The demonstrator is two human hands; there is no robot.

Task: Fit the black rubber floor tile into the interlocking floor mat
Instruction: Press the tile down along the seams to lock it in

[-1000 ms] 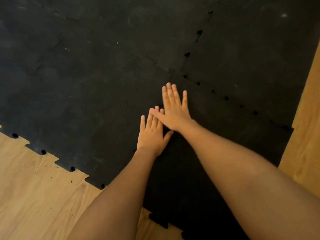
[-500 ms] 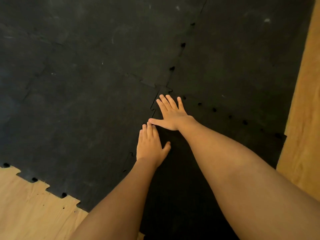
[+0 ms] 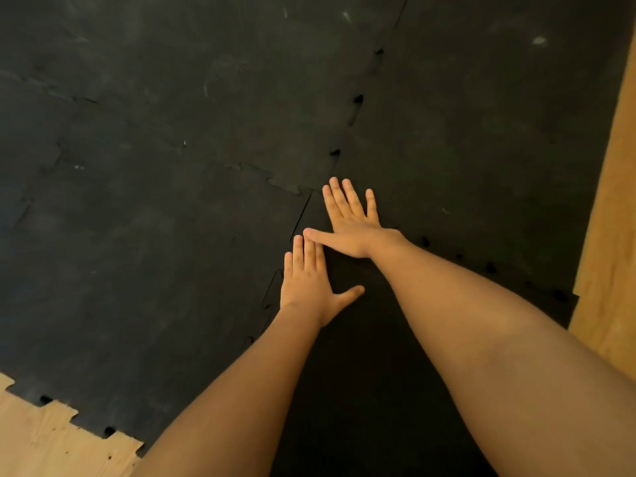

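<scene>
The black rubber floor tile [image 3: 364, 390] lies flat under my forearms, a darker square with toothed edges. The interlocking floor mat [image 3: 165, 242] of joined black tiles borders it on the left and far side. My right hand [image 3: 354, 218] lies flat, fingers spread, on the tile's far left corner where several seams meet. My left hand [image 3: 308, 287] lies flat just below it along the tile's left seam, fingertips touching my right thumb. Neither hand grips anything. Small gaps show along the tile's far seam [image 3: 492, 268].
Light plywood floor [image 3: 51, 442] shows at the bottom left beyond the mat's toothed edge, and a plywood strip [image 3: 609, 235] runs down the right side. Dark holes dot the seam [image 3: 358, 99] running away from my hands.
The view has shifted so the seams sit lower in the frame. My right hand has slid back up to the corner, fingers pointing further away. My left hand stays on the left seam.
</scene>
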